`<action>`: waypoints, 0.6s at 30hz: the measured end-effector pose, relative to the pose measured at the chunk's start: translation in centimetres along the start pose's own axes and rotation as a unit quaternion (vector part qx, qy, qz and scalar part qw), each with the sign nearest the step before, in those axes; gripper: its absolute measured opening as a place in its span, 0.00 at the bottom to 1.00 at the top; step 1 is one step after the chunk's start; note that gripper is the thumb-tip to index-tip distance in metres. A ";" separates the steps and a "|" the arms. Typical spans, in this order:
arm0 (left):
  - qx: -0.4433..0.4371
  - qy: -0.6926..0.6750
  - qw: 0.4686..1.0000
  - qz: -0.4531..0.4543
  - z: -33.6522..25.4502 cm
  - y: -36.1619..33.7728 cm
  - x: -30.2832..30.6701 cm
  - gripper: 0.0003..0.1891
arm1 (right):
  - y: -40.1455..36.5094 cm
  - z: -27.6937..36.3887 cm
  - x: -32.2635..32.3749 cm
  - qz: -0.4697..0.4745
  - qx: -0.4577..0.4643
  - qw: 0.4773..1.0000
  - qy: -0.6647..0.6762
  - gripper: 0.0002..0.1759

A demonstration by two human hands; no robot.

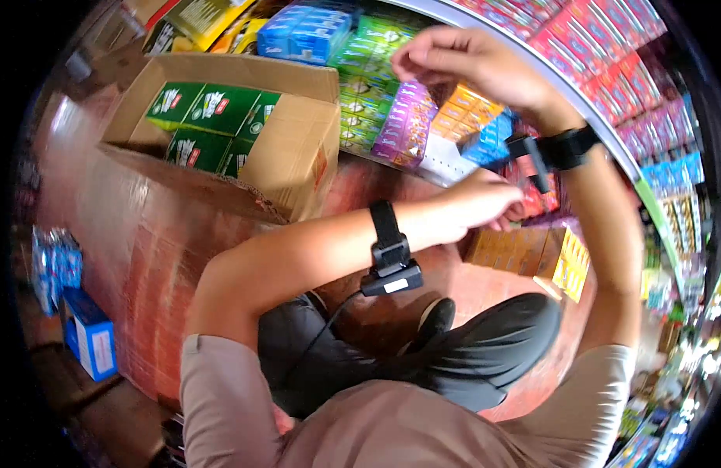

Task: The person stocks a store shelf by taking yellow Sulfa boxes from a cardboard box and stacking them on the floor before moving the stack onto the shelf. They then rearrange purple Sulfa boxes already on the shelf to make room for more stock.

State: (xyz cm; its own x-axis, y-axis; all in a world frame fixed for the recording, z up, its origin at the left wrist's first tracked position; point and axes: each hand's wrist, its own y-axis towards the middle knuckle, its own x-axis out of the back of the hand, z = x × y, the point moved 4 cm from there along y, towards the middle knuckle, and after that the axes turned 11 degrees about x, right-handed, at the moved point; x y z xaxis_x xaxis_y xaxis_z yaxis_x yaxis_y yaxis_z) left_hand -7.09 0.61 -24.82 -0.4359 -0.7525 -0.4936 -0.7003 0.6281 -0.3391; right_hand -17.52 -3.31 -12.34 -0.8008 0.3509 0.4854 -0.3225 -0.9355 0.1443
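Note:
My left hand (pixel 485 201) reaches across to the right, fingers curled, next to red packs (pixel 541 201) and just above a yellow-orange box (pixel 524 251). Whatever its fingers hold, if anything, I cannot make out. Farther up, my right hand (pixel 474 66) is over the shelf, its fingers bent but apart and nothing seen in them. Below its fingertips stand purple boxes (pixel 403 125), with orange boxes (pixel 463 111) and blue boxes (pixel 489 140) beside them. Both wrists wear black straps; a small device (pixel 392 279) sits on the left one.
An open cardboard carton (pixel 298 148) with several green boxes (pixel 216 109) stands on the red floor (pixel 154 296) at left. Green packs (pixel 368 86) and light-blue boxes (pixel 306 33) line the shelf. A blue box (pixel 91 335) lies far left. Stocked upper shelves curve along the right.

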 end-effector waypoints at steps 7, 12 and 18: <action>-0.077 -0.181 0.949 -0.246 -4.8 -0.1 6.6 0.08 | -3.3 -18.9 2.6 -0.242 -0.111 0.957 0.119 0.14; -0.107 -0.116 0.970 -0.183 -9.6 5.0 5.7 0.11 | -6.0 -21.3 4.8 -0.289 -0.109 0.947 0.092 0.14; -0.187 0.046 0.975 -0.110 -8.5 8.2 10.3 0.12 | -6.7 -22.3 6.3 -0.345 -0.142 0.928 0.016 0.14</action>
State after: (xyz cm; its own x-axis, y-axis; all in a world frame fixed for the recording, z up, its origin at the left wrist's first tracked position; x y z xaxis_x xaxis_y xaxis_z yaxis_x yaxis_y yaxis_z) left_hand -22.14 -3.70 -25.84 -0.2894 -0.8862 -0.3618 -0.9320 0.3470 -0.1043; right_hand -31.65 6.06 -29.45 -0.3672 0.8672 0.3363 -0.8802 -0.4409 0.1759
